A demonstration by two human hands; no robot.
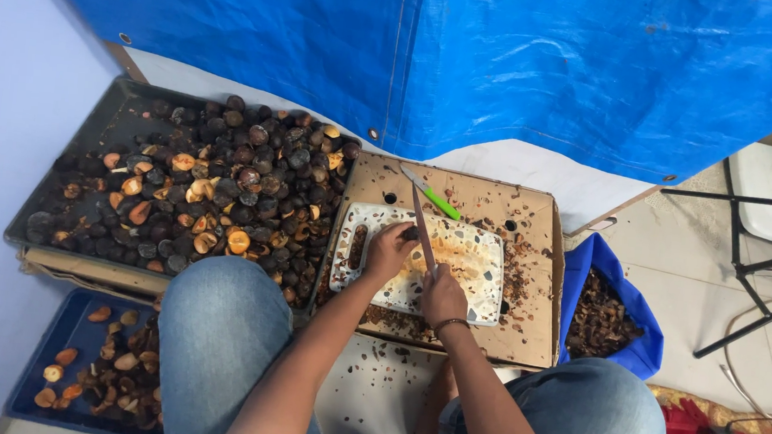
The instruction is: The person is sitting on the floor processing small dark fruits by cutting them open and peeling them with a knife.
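Observation:
My left hand (pixel 390 248) rests on the speckled white cutting board (pixel 485 254) and pinches a small dark nut (pixel 409 234) against it. My right hand (pixel 443 296) grips the handle of a long knife (pixel 423 222), whose blade points away from me and sits across the nut. A second knife with a green handle (pixel 441 203) lies on the cardboard tray (pixel 524 341) just beyond the board. Brown shell scraps are scattered on the board and the tray.
A large dark tray (pixel 95 140) heaped with dark round nuts, some cut open, fills the left. A blue bin (pixel 48 355) of cut pieces sits by my left knee. A blue bag (pixel 625 308) of shell scraps stands to the right. A blue tarpaulin (pixel 511 60) hangs behind.

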